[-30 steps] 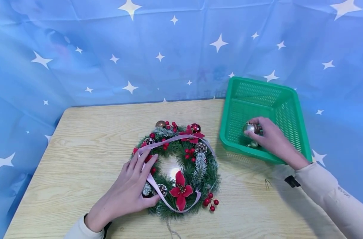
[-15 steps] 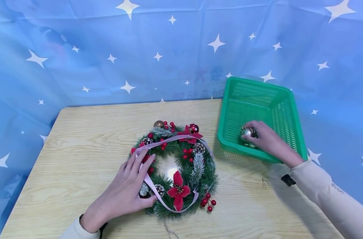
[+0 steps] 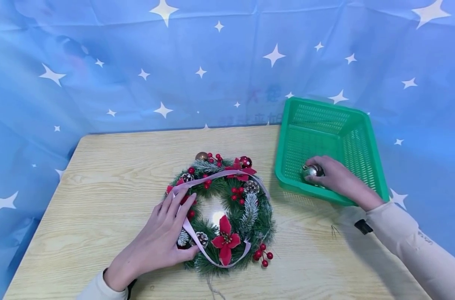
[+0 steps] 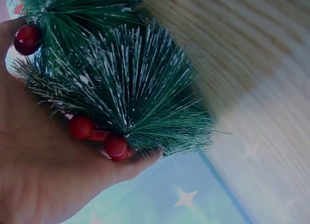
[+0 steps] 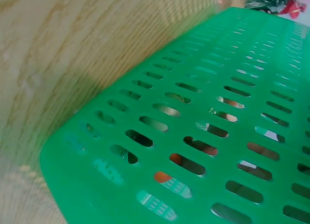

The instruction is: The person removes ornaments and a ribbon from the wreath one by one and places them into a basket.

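My left hand [image 3: 160,233] grips the left side of the Christmas wreath [image 3: 259,221], fingers over its top and thumb at its lower edge. In the left wrist view, green needles [image 4: 126,78] and red berries [image 4: 115,145] lie between thumb and fingers. A pale pink ribbon [image 3: 191,233] loops over the wreath, passing by my fingers. Inside the green basket [image 3: 283,143], my right hand [image 3: 336,177] holds a shiny silver bauble [image 3: 312,171] near the front wall. In the right wrist view, the basket's slotted wall [image 5: 193,127] hides most of the hand's work.
A red berry sprig [image 3: 262,255] lies at the wreath's lower right. A thin dark twig-like bit [image 3: 334,230] is on the wooden table [image 3: 111,179] in front of the basket. A blue starry cloth [image 3: 212,62] hangs behind the table.
My right hand has moved slightly down and towards the basket's front wall with the bauble. A small green bauble seen earlier is now hidden. The left hand stays on the wreath.
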Demonstrator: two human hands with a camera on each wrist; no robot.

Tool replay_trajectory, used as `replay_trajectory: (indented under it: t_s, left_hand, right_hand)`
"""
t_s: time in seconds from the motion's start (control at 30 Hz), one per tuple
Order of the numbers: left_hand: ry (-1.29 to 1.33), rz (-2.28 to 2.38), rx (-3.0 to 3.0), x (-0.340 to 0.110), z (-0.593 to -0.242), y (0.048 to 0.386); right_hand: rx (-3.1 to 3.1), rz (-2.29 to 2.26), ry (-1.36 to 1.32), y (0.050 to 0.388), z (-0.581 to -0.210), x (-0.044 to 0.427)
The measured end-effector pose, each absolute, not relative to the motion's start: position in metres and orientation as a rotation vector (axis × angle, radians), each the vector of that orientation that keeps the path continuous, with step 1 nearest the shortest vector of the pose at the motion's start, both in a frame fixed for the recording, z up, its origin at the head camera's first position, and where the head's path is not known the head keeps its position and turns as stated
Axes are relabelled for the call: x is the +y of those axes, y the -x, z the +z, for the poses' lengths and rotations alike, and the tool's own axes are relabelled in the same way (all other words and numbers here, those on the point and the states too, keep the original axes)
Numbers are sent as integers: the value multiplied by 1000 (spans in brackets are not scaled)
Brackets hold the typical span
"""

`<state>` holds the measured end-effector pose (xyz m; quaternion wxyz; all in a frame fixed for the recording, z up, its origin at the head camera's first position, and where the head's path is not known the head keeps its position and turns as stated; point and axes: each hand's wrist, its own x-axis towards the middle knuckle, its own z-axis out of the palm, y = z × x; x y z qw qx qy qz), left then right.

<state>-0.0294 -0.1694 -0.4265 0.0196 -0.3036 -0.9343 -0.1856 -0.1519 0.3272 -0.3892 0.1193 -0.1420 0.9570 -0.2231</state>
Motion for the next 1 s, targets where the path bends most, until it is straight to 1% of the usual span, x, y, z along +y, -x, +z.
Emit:
replay_trajectory:
  t_s: [0.77, 1.0]
  left_hand:
    - [956, -577, -2864, -169, -427, 31]
    - [962, -571, -2866, -169, -427, 31]
  right_hand:
    - [2831, -687, 404, 148, -387, 329]
    - [2969, -751, 428, 144, -386, 326]
